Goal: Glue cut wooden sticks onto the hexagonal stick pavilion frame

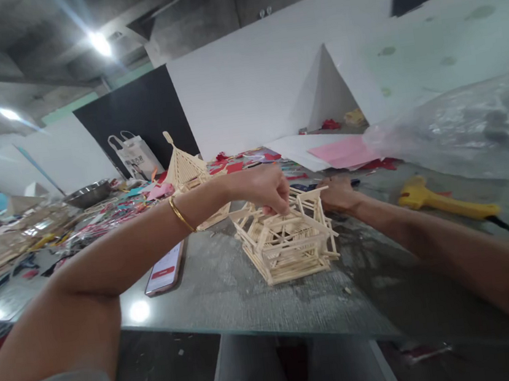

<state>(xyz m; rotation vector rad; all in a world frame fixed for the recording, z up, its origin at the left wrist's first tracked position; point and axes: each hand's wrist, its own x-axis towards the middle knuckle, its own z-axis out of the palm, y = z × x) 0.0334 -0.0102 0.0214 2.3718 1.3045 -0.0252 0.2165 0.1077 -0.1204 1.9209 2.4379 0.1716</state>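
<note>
A small house-like frame of pale wooden sticks (296, 250) stands near the table's front edge, with an open lattice top. Over its top, my left hand (266, 188) is closed in a pinch, fingertips down at the upper sticks; what they hold is hidden. My right hand (337, 194) lies low on the table just behind the frame's right side, fingers curled at a dark item that shows on both sides of it and cannot be made out. A second stick model with a pointed roof (184, 169) is behind my left forearm, partly covered.
A phone (166, 269) lies lit beneath my left forearm. At right are a yellow glue gun (444, 201) with a black cord and a big clear plastic bag (464, 127). Pink paper (342, 152), a metal bowl (88, 194) and scattered craft scraps lie farther back.
</note>
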